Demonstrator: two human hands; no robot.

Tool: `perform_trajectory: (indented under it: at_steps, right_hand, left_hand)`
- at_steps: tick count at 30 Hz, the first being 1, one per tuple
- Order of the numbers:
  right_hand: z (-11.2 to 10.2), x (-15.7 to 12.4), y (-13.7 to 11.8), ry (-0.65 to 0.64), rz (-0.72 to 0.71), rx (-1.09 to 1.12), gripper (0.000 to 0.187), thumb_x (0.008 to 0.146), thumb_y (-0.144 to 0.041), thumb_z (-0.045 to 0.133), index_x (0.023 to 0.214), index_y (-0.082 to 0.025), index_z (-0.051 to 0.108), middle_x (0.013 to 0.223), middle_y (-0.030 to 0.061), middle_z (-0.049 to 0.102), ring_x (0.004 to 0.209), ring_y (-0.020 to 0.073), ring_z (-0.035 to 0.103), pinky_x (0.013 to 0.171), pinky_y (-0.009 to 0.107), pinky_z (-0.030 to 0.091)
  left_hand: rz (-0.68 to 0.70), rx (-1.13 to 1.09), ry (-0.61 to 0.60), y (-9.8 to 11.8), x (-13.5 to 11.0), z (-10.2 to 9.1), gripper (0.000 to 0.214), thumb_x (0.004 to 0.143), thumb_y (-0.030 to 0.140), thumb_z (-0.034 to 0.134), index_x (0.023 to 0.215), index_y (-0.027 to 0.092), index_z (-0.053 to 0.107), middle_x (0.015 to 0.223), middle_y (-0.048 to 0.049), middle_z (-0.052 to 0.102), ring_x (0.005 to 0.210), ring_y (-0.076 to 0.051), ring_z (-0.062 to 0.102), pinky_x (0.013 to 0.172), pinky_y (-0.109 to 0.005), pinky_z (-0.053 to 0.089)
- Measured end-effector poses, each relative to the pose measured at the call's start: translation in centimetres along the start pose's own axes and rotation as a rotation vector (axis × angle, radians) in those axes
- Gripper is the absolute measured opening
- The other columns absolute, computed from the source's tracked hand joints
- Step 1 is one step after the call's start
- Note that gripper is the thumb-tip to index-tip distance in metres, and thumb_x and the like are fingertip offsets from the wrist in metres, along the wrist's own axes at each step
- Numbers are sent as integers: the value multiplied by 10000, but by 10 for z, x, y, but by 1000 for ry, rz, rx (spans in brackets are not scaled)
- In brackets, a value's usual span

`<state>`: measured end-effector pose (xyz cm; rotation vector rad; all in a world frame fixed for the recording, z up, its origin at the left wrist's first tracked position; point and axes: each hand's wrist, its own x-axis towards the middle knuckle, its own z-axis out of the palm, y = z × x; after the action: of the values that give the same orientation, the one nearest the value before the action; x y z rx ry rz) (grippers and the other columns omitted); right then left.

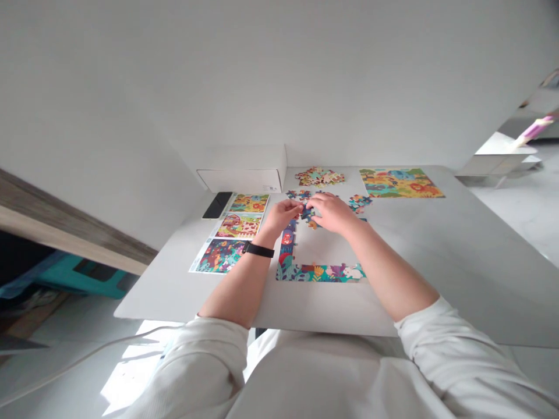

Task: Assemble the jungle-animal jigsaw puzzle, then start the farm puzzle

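My two hands are together over the middle of the tabletop (pixel 437 256). My left hand (pixel 283 213) and right hand (pixel 332 210) meet fingertip to fingertip, both pinched on one small dark-blue puzzle piece (pixel 307 214). Its printed pattern is too small to make out.

Directly at 6 o'clock from that piece lies the one unfinished puzzle (pixel 318 272). So far it is an L: one column up its left edge and one row along the bottom, with leaves, flowers and a white animal on blue-green.

There is one finished puzzle (pixel 400 183) at 2 o'clock, yellow and orange with animals. One heap of loose pieces (pixel 318 176) sits at 12 o'clock, and one small cluster (pixel 360 201) lies just at 3 o'clock of my right hand. I cannot count the single pieces.

At 9 o'clock lies one picture sheet (pixel 231 233) carrying three coloured pictures in a row. Beyond it, at 10 o'clock, are one dark phone (pixel 217 205) and one white box (pixel 242 173). The box has a small label on its front corner, but I cannot read it.

I wear one black wristband (pixel 258 250) on my left wrist.
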<state>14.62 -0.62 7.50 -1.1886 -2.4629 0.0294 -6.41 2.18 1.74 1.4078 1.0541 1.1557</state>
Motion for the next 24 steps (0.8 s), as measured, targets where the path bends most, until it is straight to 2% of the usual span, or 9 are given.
perform_trajectory:
  at_steps: [5,8,12,18,24]
  right_hand:
    - [25,-2,10,-8,32,82,306,893,-134,732,1185,-227,741,1285,80,735,1201,262,662,1057,405,506]
    - [44,-5,16,-23,60,82,290,915,-176,737,1200,-228,755,1279,86,748,1205,265,662,1073,418,497]
    - [64,-8,18,-41,64,68,250,938,-225,745,1185,-230,782,1258,95,762,1180,277,668,1085,440,485]
    - [84,-8,20,-38,59,84,236,956,-230,723,1180,-231,797,1248,98,766,1163,278,666,1082,438,477]
    - [92,-6,16,-40,77,82,239,964,-242,715,1187,-235,798,1245,91,770,1191,295,651,1091,455,468]
  left_hand:
    - [-18,130,26,-7,4,-8,364,793,494,811,904,151,767,875,-61,765,703,-127,624,711,-266,520]
    - [2,346,112,-9,5,-17,268,882,423,714,870,160,763,985,-82,800,796,-153,660,760,-268,523]
    - [-5,643,167,-9,4,-27,209,907,326,680,970,170,804,988,-75,815,876,-195,700,844,-296,534]
    - [-39,871,78,-8,-2,-25,222,896,252,685,1051,184,827,1053,-87,819,941,-231,737,909,-319,554]
    - [-54,939,37,-5,-5,-22,229,898,241,696,1073,195,836,1085,-92,819,973,-238,748,937,-312,561]
